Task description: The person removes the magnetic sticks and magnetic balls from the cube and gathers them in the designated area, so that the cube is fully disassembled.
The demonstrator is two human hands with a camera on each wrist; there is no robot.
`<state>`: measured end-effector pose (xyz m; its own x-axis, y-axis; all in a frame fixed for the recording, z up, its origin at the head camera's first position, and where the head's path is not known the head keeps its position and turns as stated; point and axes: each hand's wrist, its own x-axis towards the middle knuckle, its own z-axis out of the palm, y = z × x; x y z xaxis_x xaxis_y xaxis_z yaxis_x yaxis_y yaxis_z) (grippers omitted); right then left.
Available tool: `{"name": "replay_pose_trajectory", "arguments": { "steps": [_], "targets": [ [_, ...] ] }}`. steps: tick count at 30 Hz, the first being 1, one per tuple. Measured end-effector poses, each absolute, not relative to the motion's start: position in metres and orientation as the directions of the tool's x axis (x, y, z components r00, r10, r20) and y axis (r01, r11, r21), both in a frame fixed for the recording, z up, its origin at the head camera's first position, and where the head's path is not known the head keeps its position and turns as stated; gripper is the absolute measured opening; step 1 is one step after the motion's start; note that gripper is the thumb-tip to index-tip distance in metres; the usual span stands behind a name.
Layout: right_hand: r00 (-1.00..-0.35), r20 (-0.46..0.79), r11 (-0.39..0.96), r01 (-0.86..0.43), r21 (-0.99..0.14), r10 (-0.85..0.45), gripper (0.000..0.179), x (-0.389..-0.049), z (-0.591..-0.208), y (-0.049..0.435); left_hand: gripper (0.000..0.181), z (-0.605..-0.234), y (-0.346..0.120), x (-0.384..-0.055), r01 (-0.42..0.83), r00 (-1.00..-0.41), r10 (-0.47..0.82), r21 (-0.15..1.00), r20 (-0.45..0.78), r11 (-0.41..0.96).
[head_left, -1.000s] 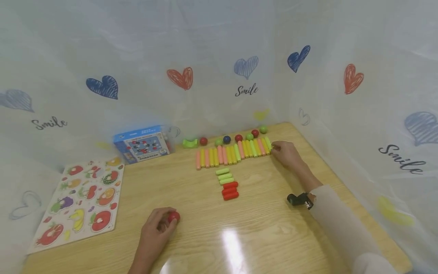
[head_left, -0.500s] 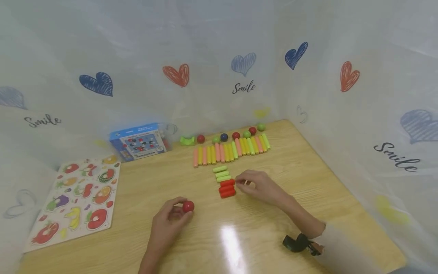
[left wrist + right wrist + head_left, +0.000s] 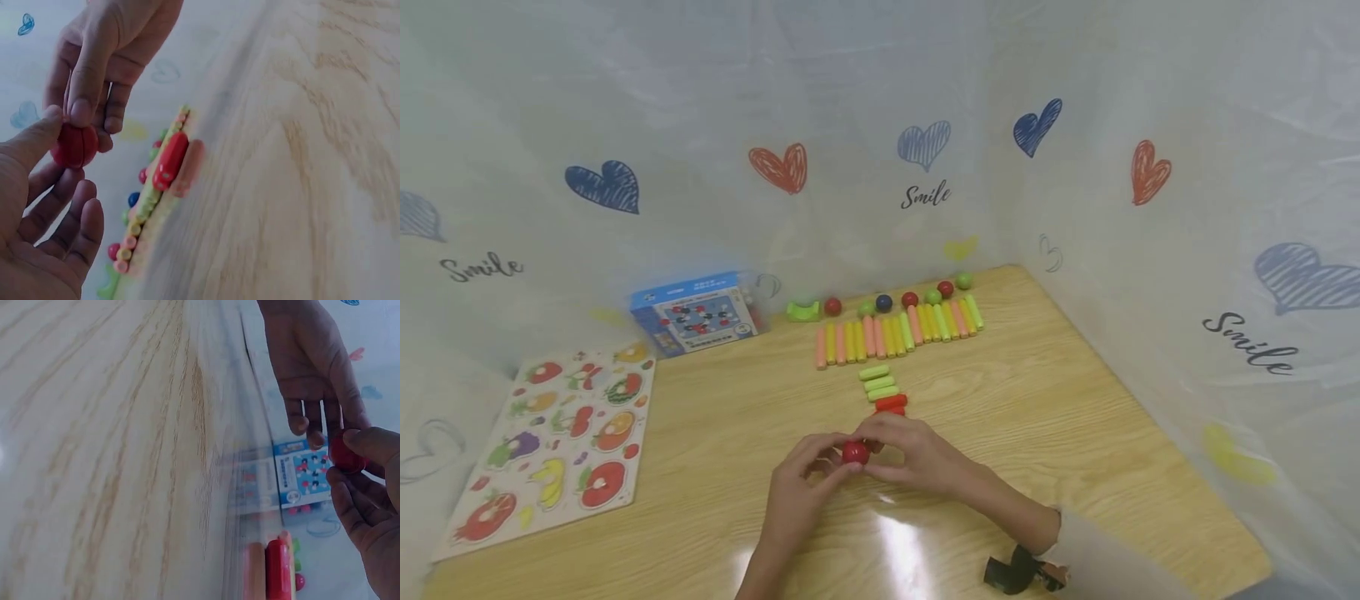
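Note:
A glossy red ball [image 3: 854, 452] is held above the table between both hands. My left hand [image 3: 801, 479] pinches it from the left with thumb and fingers, and my right hand [image 3: 921, 458] grips it from the right. A thin seam runs across the ball [image 3: 76, 147] in the left wrist view. Just beyond the hands lie short red sticks [image 3: 891, 403], partly covered by the right hand, and three short light-green sticks [image 3: 878, 383]. Farther back stretches a row of longer pink, yellow and green sticks [image 3: 898, 333].
Several red, green and blue balls [image 3: 883, 303] and a green curved piece [image 3: 803, 312] line the back edge. A blue box [image 3: 696, 317] stands at the back left, beside a fruit picture board [image 3: 553, 450]. Printed curtains [image 3: 842, 83] surround the wooden table [image 3: 1037, 400].
My right hand has come from the right end of the long stick row, past the red sticks, to the ball. My left hand has carried the ball rightward to meet it.

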<state>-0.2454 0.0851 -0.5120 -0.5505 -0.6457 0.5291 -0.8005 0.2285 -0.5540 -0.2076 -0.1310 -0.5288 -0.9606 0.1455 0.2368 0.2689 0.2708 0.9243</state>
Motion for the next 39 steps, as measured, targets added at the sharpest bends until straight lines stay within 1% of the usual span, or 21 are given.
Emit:
{"name": "replay_pose_trajectory", "arguments": {
  "steps": [1, 3, 5, 7, 11, 14, 17, 20, 26, 32, 39],
  "targets": [
    [-0.55, 0.531, 0.234, -0.803, -0.548, -0.645, 0.036, -0.246, -0.513, 0.086, 0.037, -0.529, -0.132, -0.206, 0.268, -0.961, 0.146, 0.917, 0.234, 0.296],
    [-0.569, 0.517, 0.252, -0.79, -0.558, -0.639, 0.037, -0.249, -0.512, 0.09, 0.037, -0.529, -0.136, -0.204, 0.248, -0.968, 0.127, 0.897, 0.216, 0.366],
    [-0.605, 0.499, 0.302, -0.772, -0.56, -0.621, 0.037, -0.254, -0.51, 0.098, 0.037, -0.532, -0.143, -0.203, 0.231, -0.973, 0.101, 0.866, 0.208, 0.443],
    [-0.648, 0.483, 0.352, -0.743, -0.569, -0.589, 0.036, -0.262, -0.507, 0.108, 0.038, -0.536, -0.155, -0.203, 0.221, -0.974, 0.071, 0.845, 0.214, 0.487],
    [-0.741, 0.454, 0.475, -0.668, -0.573, -0.495, 0.033, -0.281, -0.502, 0.138, 0.034, -0.546, -0.176, -0.202, 0.177, -0.979, 0.004, 0.846, 0.203, 0.503],
    [-0.813, 0.417, 0.56, -0.583, -0.589, -0.407, 0.033, -0.295, -0.499, 0.161, 0.033, -0.55, -0.185, -0.201, 0.122, -0.986, -0.036, 0.858, 0.161, 0.498],
    [-0.854, 0.399, 0.62, -0.517, -0.59, -0.333, 0.034, -0.307, -0.494, 0.18, 0.033, -0.551, -0.188, -0.201, 0.078, -0.991, -0.056, 0.868, 0.121, 0.49],
    [-0.868, 0.404, 0.644, -0.487, -0.59, -0.287, 0.034, -0.317, -0.489, 0.193, 0.033, -0.551, -0.19, -0.201, 0.064, -0.993, -0.059, 0.88, 0.104, 0.471],
    [-0.886, 0.406, 0.667, -0.444, -0.598, -0.225, 0.034, -0.331, -0.483, 0.21, 0.032, -0.55, -0.191, -0.201, 0.08, -0.992, -0.054, 0.894, 0.116, 0.44],
    [-0.894, 0.401, 0.677, -0.421, -0.604, -0.199, 0.034, -0.341, -0.481, 0.224, 0.033, -0.553, -0.19, -0.202, 0.082, -0.994, -0.035, 0.907, 0.105, 0.413],
    [-0.906, 0.39, 0.701, -0.385, -0.6, -0.164, 0.038, -0.358, -0.475, 0.241, 0.033, -0.557, -0.187, -0.206, 0.136, -0.989, -0.002, 0.908, 0.149, 0.397]
  ]
}}
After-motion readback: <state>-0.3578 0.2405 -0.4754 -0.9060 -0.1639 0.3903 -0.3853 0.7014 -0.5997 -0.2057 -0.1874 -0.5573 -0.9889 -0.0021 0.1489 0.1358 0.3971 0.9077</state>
